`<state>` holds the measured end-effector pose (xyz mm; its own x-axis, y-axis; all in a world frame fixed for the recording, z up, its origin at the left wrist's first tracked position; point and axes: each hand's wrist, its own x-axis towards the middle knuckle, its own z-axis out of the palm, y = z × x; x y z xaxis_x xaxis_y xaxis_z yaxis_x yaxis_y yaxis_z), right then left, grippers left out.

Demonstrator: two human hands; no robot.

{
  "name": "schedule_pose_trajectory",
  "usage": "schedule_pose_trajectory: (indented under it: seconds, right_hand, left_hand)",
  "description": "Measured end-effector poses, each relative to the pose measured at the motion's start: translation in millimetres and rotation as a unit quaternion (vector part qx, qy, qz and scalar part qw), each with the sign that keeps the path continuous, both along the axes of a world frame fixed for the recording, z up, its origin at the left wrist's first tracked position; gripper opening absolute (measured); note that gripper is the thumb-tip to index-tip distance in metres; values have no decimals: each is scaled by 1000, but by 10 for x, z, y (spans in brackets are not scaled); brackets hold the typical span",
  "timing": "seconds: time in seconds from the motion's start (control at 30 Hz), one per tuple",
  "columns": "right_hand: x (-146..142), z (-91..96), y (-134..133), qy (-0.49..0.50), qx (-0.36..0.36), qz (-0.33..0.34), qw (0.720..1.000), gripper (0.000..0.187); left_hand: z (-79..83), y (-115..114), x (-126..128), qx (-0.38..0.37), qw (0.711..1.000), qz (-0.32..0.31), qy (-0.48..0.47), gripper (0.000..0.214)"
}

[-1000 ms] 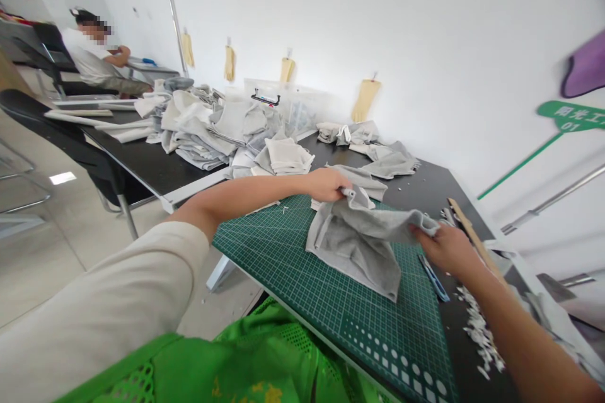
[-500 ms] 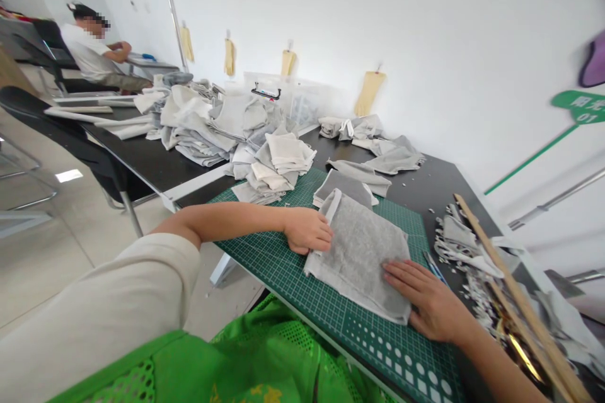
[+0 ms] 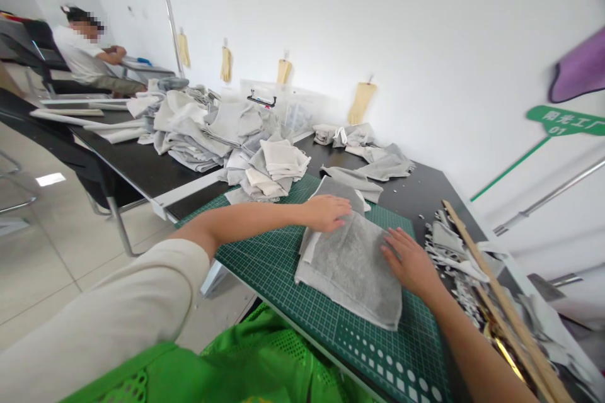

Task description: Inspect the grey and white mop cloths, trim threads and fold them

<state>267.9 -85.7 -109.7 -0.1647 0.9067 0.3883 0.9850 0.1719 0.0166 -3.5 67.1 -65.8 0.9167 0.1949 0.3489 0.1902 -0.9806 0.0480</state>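
A grey cloth point(image 3: 352, 264) with pale edges lies on the green cutting mat point(image 3: 265, 252) in front of me. My left hand point(image 3: 328, 212) is over its far left corner, fingers stretched out to the right. My right hand point(image 3: 409, 258) is at the cloth's right edge, fingers extended and slightly apart, fingertips on or just above the fabric. Neither hand grips the cloth. Just beyond it, partly covered by my left hand, lies another grey cloth piece point(image 3: 338, 187) with a white edge.
A big heap of grey and white cloths point(image 3: 189, 126) fills the table's left. A folded stack point(image 3: 283, 160) sits at the mat's far edge. Right are scraps point(image 3: 447, 236) and a wooden strip point(image 3: 486, 264). A clear box point(image 3: 295, 107) stands by the wall; a person point(image 3: 85, 50) sits far left.
My left hand has let go of the cloth's left edge and moved up and right, fingers opening. My right hand has slid up along the right side. The cloth's left edge now lies flatter.
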Motion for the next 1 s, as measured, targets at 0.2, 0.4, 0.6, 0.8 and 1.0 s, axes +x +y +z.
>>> schedule_pose_trajectory:
  seconds: [0.2, 0.4, 0.6, 0.8, 1.0]
  right_hand:
    - [187, -44, 393, 54, -55, -103, 992, 59]
    - [153, 8, 365, 103, -178, -41, 978, 43]
    - [26, 82, 204, 171, -196, -8, 966, 31]
    - [34, 121, 159, 223, -91, -72, 968, 23]
    - [60, 257, -84, 202, 24, -99, 974, 25]
  left_hand:
    - [70, 320, 308, -60, 982, 155, 95, 65]
    - [158, 367, 263, -117, 965, 155, 178, 53]
    - [267, 274, 113, -143, 953, 94, 248, 37]
    - [376, 217, 111, -86, 978, 122, 146, 33]
    - [410, -54, -94, 73, 990, 118, 2, 28]
